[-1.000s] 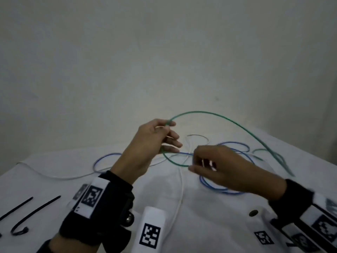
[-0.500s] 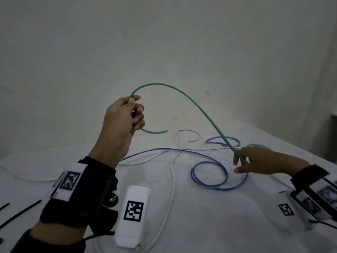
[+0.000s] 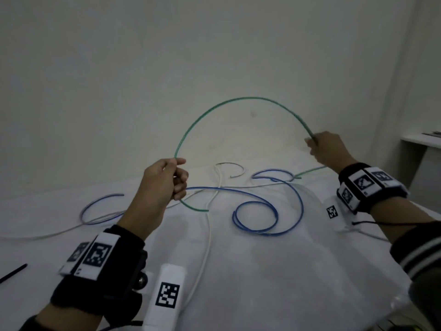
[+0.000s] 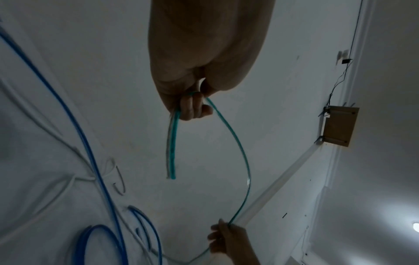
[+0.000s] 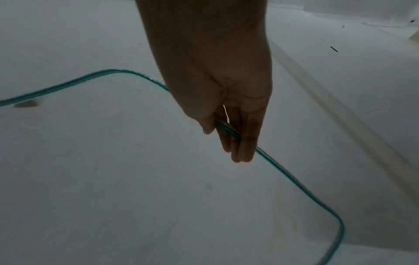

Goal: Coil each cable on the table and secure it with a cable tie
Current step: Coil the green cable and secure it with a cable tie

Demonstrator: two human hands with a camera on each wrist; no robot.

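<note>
1. A white-draped table (image 3: 262, 271) fills the lower frame beneath two raised arms; the task is barely begun, with no cable yet coiled or tied.
2. A blue cable (image 3: 255, 216) sprawls across the cloth, one loop curled at about 3 o'clock of the left hand; a white cable (image 3: 207, 235) runs from 12 toward 6 o'clock beneath it; both lie untouched.
3. The green cable (image 3: 238, 101) arches high over the table, its long axis running from 9 to 3 o'clock between the hands; a short free end (image 3: 193, 207) hooks down and points toward 3 o'clock below the left hand; its far tail (image 3: 310, 172) trails on the cloth past the right wrist.
4. The left hand (image 3: 164, 182) is closed round the green cable near its end, thumb pressing it to curled fingers; the right hand (image 3: 330, 149) pinches it further along, thumb against near-straight fingers, as the right wrist view shows.
5. A black cable tie (image 3: 13, 273) lies at 8 o'clock, well apart.
6. To lay this turn well, the right hand would likely carry its span back to the left at an even size, letting the cable roll so no twist builds; the stiff arch looks ready to spring loose if the left grip slackens.
</note>
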